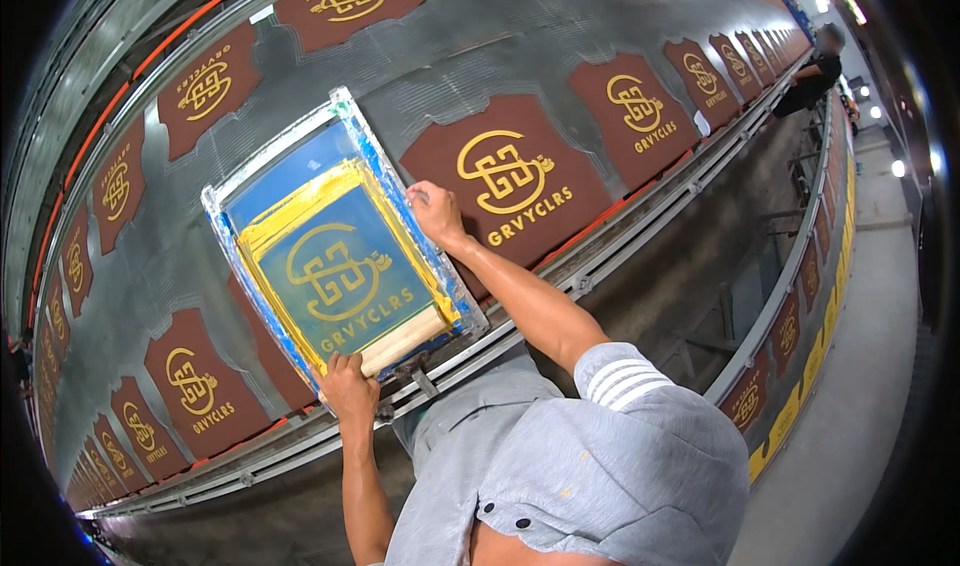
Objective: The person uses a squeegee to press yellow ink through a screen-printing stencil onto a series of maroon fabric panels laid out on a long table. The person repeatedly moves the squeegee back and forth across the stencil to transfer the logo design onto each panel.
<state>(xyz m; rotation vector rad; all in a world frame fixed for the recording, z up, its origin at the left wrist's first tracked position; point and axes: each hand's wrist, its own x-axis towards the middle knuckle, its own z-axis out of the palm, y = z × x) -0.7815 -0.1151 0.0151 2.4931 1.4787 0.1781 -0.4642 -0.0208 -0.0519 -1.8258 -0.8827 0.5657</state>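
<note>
A screen printing frame [222, 218] with a blue mesh and yellow ink round its stencil lies tilted over the table in front of me. My right hand [436, 214] has its fingers curled on the frame's right side rail. At the near left corner my left hand [350, 386] closes on the frame's edge, beside the end of a pale wooden squeegee [405, 340]. That squeegee rests across the near end of the mesh, below the stencil's round emblem. Just right of the frame lies a maroon fabric piece [560, 171] with a yellow print; another [270, 341] is partly hidden under the frame.
Several printed maroon pieces [195, 381] lie in rows along the long grey table [500, 51]. A metal rail [250, 474] follows its near edge, at my body. Another table with a yellow-striped side [800, 386] stands at right. A person [815, 76] is at the far right.
</note>
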